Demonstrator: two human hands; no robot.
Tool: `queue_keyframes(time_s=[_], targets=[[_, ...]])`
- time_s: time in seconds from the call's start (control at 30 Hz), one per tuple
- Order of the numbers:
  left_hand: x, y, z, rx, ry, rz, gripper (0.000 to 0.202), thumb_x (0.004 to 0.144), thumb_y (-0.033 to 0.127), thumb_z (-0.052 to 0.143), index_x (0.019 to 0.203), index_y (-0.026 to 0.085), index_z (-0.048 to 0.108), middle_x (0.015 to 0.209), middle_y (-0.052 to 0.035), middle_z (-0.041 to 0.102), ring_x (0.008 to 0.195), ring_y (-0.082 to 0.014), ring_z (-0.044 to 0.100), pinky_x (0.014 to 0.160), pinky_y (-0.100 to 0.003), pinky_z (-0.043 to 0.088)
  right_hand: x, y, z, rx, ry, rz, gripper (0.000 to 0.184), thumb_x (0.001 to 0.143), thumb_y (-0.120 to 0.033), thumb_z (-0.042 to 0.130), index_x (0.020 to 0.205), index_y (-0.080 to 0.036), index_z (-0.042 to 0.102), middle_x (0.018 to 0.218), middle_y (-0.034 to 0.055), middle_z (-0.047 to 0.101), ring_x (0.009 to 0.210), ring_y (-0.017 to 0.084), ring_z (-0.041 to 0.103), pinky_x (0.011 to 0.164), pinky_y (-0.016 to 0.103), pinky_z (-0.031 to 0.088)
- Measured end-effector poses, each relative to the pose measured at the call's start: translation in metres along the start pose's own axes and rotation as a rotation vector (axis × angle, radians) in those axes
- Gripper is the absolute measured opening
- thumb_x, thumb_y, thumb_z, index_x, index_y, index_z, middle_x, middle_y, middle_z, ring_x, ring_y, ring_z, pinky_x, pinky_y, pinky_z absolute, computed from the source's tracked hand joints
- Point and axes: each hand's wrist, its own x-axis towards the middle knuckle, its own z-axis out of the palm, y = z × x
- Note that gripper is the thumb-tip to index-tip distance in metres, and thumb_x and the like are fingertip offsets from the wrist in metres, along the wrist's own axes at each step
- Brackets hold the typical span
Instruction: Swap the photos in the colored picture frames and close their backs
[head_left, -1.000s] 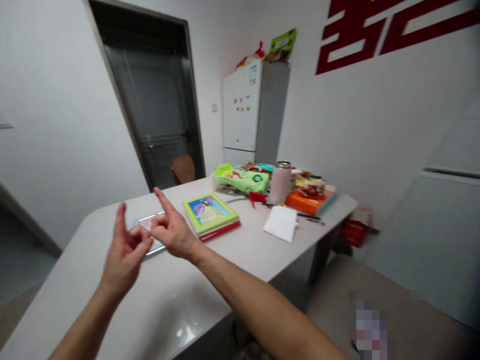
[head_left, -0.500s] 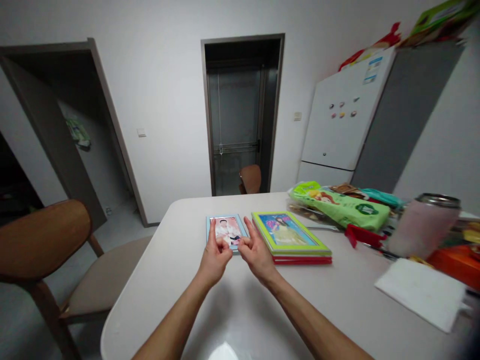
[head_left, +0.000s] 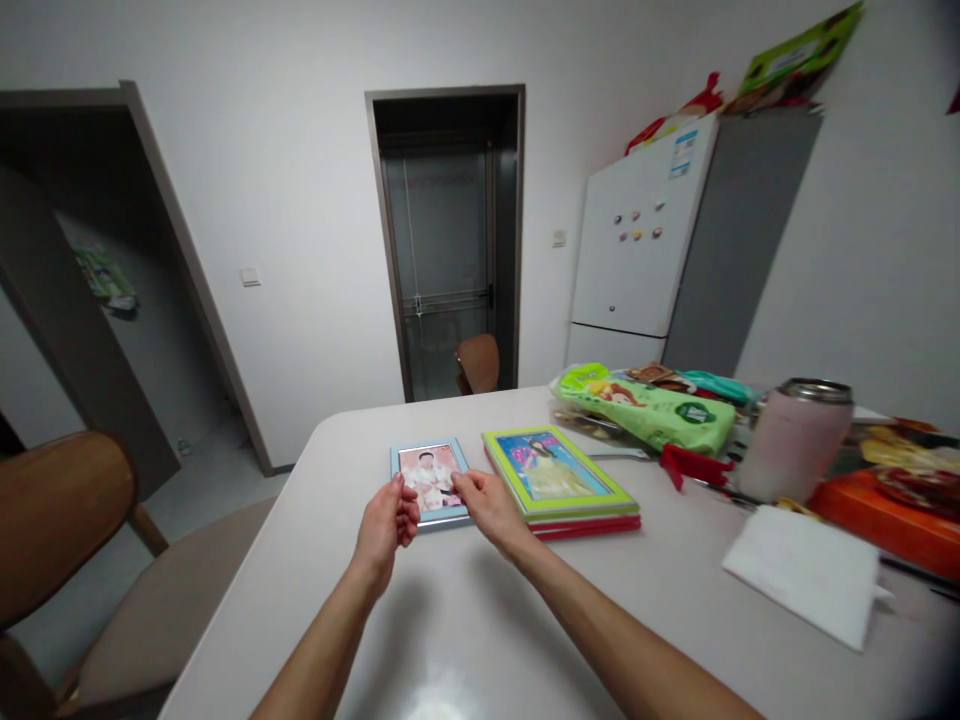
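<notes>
A small blue picture frame (head_left: 429,470) with a photo lies flat on the white table (head_left: 480,620). My left hand (head_left: 384,520) curls its fingers over the frame's near left corner. My right hand (head_left: 487,505) pinches the frame's near right edge. Just to the right lies a stack of frames (head_left: 559,480), a green one on top and a red one beneath.
A green snack bag (head_left: 649,410), a pink flask (head_left: 791,440), an orange box (head_left: 889,505) and a white napkin (head_left: 802,570) sit at the right. A wooden chair (head_left: 60,520) stands at the left. A fridge (head_left: 637,250) and doorways lie beyond.
The view swung left and settled over the table. My hands dropped from mid-air onto the blue frame's near edge and closed on it.
</notes>
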Motion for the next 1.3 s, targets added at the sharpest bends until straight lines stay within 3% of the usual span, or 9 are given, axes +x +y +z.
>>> queue_keyframes(time_s=[0.1, 0.17, 0.37, 0.57, 0.77, 0.93, 1.03, 1.13, 1.3], targets=[[0.012, -0.022, -0.007, 0.202, 0.059, 0.018, 0.038, 0.073, 0.051, 0.036, 0.081, 0.016, 0.049, 0.077, -0.0056, 0.059, 0.07, -0.0179, 0.056, 0.06, -0.027, 0.04, 0.001, 0.022, -0.002, -0.118, 0.043, 0.024, 0.031, 0.072, -0.032, 0.042, 0.081, -0.012, 0.064, 0.08, 0.0086, 0.063, 0.078, 0.018, 0.054, 0.07, 0.025, 0.037], [0.019, -0.041, -0.009, 0.347, 0.084, 0.015, 0.033, 0.07, 0.041, 0.046, 0.089, 0.014, 0.051, 0.094, -0.0109, 0.058, 0.091, -0.0231, 0.052, 0.076, -0.031, 0.037, 0.002, 0.036, 0.002, -0.181, 0.067, 0.056, 0.032, 0.07, -0.029, 0.046, 0.092, -0.011, 0.061, 0.095, 0.0127, 0.06, 0.092, 0.021, 0.05, 0.081, 0.027, 0.033], [0.014, -0.066, 0.001, 0.649, 0.037, 0.013, 0.043, 0.065, 0.024, 0.053, 0.106, 0.01, 0.047, 0.122, -0.0153, 0.041, 0.115, -0.025, 0.033, 0.093, -0.03, 0.022, -0.003, 0.052, 0.023, -0.227, 0.099, 0.187, 0.032, 0.066, -0.026, 0.051, 0.092, -0.01, 0.06, 0.089, 0.0156, 0.062, 0.094, 0.026, 0.051, 0.085, 0.035, 0.03], [-0.022, -0.065, -0.013, 0.689, 0.024, -0.036, 0.04, 0.066, 0.033, 0.053, 0.101, 0.013, 0.051, 0.097, -0.0108, 0.056, 0.094, -0.025, 0.051, 0.082, -0.031, 0.033, -0.04, 0.05, 0.017, -0.028, 0.182, 0.239, 0.043, 0.067, -0.026, 0.047, 0.105, -0.007, 0.053, 0.104, 0.0158, 0.057, 0.098, 0.024, 0.05, 0.086, 0.031, 0.034], [-0.046, -0.065, -0.016, 0.428, 0.029, -0.113, 0.035, 0.075, 0.032, 0.047, 0.102, 0.009, 0.046, 0.082, -0.0095, 0.064, 0.072, -0.0208, 0.061, 0.062, -0.027, 0.044, -0.073, 0.032, -0.007, 0.27, 0.132, 0.294, 0.052, 0.074, -0.033, 0.036, 0.116, -0.004, 0.041, 0.101, 0.0119, 0.061, 0.08, 0.018, 0.06, 0.066, 0.027, 0.048], [-0.028, -0.028, 0.026, 0.257, 0.007, 0.033, 0.037, 0.079, 0.027, 0.047, 0.113, 0.016, 0.037, 0.103, -0.0062, 0.059, 0.089, -0.0167, 0.057, 0.074, -0.024, 0.043, -0.054, 0.024, -0.057, 0.442, 0.301, 0.245, 0.049, 0.066, -0.032, 0.048, 0.111, -0.012, 0.051, 0.107, 0.0056, 0.059, 0.092, 0.019, 0.056, 0.07, 0.024, 0.046], [0.002, -0.009, 0.066, 0.25, -0.035, 0.062, 0.032, 0.078, 0.029, 0.052, 0.107, 0.018, 0.044, 0.099, -0.0033, 0.058, 0.087, -0.0165, 0.056, 0.077, -0.029, 0.043, -0.028, 0.036, -0.094, 0.418, 0.341, 0.252, 0.044, 0.067, -0.031, 0.046, 0.105, -0.013, 0.055, 0.087, 0.0049, 0.066, 0.069, 0.017, 0.06, 0.059, 0.025, 0.047], [0.028, -0.005, 0.109, 0.27, -0.078, 0.036, 0.028, 0.081, 0.029, 0.049, 0.105, 0.016, 0.047, 0.103, -0.0049, 0.053, 0.086, -0.0173, 0.054, 0.073, -0.036, 0.045, -0.008, 0.059, -0.123, 0.355, 0.381, 0.281, 0.041, 0.067, -0.03, 0.044, 0.1, -0.009, 0.058, 0.073, 0.0055, 0.068, 0.058, 0.017, 0.059, 0.053, 0.026, 0.046], [0.04, -0.015, 0.155, 0.312, -0.075, 0.003, 0.027, 0.082, 0.028, 0.047, 0.106, 0.017, 0.046, 0.106, -0.0053, 0.051, 0.088, -0.0178, 0.053, 0.073, -0.037, 0.045, 0.006, 0.1, -0.149, 0.181, 0.453, 0.328, 0.029, 0.071, -0.029, 0.048, 0.093, -0.013, 0.059, 0.082, 0.0062, 0.065, 0.076, 0.019, 0.058, 0.065, 0.028, 0.045]])
